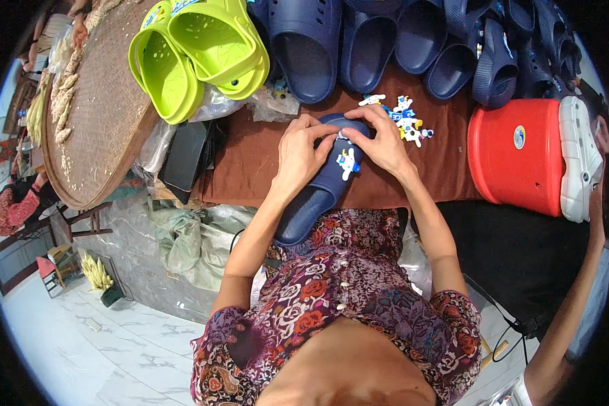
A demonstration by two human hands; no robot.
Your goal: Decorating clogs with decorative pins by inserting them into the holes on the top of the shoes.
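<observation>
A navy blue clog (303, 215) lies slanted over the near edge of the brown cloth, its toe away from me and its heel toward my lap. A white, blue and yellow cartoon shoe charm (347, 164) sits on its upper. My left hand (302, 150) grips the toe part from the left, fingers curled. From the right, my right hand (384, 141) closes on the same toe. Both thumbs meet at a small whitish piece, mostly hidden by the fingertips. Just beyond my right hand lies a loose pile of similar charms (407, 120).
Several navy clogs (304, 57) line the back, beside a lime green pair (199, 54). A red stool-like tub (514, 159) stands right, a white clog (578, 159) against it. Left are a black flat case (185, 159) and a woven tray (101, 115). Another person's arm (578, 291) shows at right.
</observation>
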